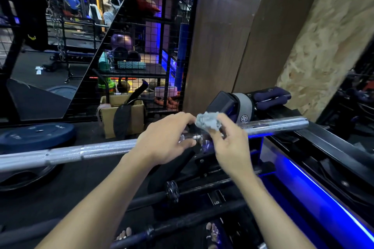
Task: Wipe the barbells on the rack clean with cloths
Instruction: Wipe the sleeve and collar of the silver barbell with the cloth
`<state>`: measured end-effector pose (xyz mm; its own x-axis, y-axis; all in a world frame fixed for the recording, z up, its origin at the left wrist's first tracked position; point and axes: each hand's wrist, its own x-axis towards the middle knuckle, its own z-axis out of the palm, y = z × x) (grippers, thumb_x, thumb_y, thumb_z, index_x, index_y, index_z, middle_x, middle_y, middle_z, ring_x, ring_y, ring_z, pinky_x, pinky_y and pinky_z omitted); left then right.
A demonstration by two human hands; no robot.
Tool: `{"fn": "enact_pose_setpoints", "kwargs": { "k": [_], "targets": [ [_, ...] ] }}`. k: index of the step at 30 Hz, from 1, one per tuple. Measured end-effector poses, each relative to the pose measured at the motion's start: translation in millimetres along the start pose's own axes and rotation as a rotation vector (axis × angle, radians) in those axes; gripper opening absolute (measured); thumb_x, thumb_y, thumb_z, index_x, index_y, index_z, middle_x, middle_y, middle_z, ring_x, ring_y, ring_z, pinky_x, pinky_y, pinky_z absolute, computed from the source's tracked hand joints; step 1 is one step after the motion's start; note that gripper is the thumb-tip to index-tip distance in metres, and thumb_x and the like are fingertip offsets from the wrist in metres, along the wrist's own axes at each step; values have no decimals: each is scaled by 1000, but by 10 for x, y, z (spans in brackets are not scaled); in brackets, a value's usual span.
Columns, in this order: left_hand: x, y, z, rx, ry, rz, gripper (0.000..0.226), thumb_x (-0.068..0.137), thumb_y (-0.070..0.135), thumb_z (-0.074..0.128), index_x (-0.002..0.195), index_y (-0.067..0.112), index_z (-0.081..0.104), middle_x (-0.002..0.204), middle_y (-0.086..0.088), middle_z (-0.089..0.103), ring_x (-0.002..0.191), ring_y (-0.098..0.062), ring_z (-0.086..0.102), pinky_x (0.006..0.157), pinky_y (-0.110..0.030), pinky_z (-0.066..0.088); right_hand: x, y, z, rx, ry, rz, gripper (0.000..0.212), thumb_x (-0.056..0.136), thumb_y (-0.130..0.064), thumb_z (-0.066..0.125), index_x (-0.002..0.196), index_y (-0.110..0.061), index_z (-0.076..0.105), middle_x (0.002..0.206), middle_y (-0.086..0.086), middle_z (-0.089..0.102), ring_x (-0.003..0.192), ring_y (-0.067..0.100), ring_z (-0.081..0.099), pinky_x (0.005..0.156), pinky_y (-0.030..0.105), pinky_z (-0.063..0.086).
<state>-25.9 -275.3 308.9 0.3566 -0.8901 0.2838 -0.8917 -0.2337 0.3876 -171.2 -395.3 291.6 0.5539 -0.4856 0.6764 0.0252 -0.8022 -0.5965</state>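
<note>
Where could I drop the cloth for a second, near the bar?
Bare floor lies under the silver barbell, between the blue plate and cardboard box. Crowded: the rack right of the hands, and the black bars below.

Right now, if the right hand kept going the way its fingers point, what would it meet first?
Probably the silver steel barbell sleeve beyond the crumpled grey cloth that the right hand pinches; depth is unclear.

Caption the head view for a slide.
Left hand steadies the silver barbell; right hand holds a crumpled cloth.
</note>
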Motion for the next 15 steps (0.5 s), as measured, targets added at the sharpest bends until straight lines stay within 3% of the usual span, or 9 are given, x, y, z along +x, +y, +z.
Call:
{"fn": "enact_pose_setpoints", "kwargs": {
  "k": [2,4,6,8,10,11,13,15],
  "targets": [
    [3,-12,22,-1,6,-10,43,95,46,66,132,46,45,126,27,53,104,4,50,82,-29,36,-287,64,23,-64,60,-31,30,97,-3,63,118,-23,70,108,-24,72,90,-4,67,79,8,46],
    [8,-18,31,-1,9,-16,43,95,46,66,134,45,47,128,26,54,111,-1,53,84,-30,37,-563,87,38,-88,77,-48,43,90,9,67,123,-17,71,123,-15,71,108,1,69,91,9,48],
    [0,-14,34,-1,11,-24,42,95,46,65,133,45,48,128,25,55,114,-5,54,87,-32,41,-611,79,37,-108,66,-69,49,85,17,67,125,-12,71,129,-8,70,115,0,67,95,8,46],
    [-5,2,20,14,11,-24,42,95,47,64,134,45,48,128,23,57,116,-9,55,89,-35,45,-398,52,13,-148,73,-98,43,87,15,64,120,-11,72,111,-16,73,95,-19,62,83,1,42],
    [-7,18,9,24,17,-30,41,95,47,64,133,44,48,128,23,59,116,-9,56,87,-35,44,-120,33,5,-138,18,-71,32,94,6,60,113,-18,70,77,-29,63,63,-14,55,61,0,35],
    [-8,18,9,24,17,-33,39,95,46,64,132,44,49,127,23,60,115,-8,56,86,-35,43,-43,20,22,-118,-9,-58,28,97,2,60,111,-21,68,69,-27,59,56,-8,52,55,3,33],
    [-3,25,3,19,7,-31,40,95,46,65,132,45,50,127,24,60,109,-6,56,84,-34,42,-128,-2,48,-99,34,-63,24,97,1,61,114,-15,70,77,-20,66,61,-15,51,61,-1,33],
    [-7,19,2,22,3,-32,46,95,46,65,139,44,49,132,23,60,109,-7,56,88,-35,45,-428,62,62,-119,86,-69,32,93,3,64,121,-9,71,101,-9,76,81,-25,53,76,-3,37]
  ]
}}
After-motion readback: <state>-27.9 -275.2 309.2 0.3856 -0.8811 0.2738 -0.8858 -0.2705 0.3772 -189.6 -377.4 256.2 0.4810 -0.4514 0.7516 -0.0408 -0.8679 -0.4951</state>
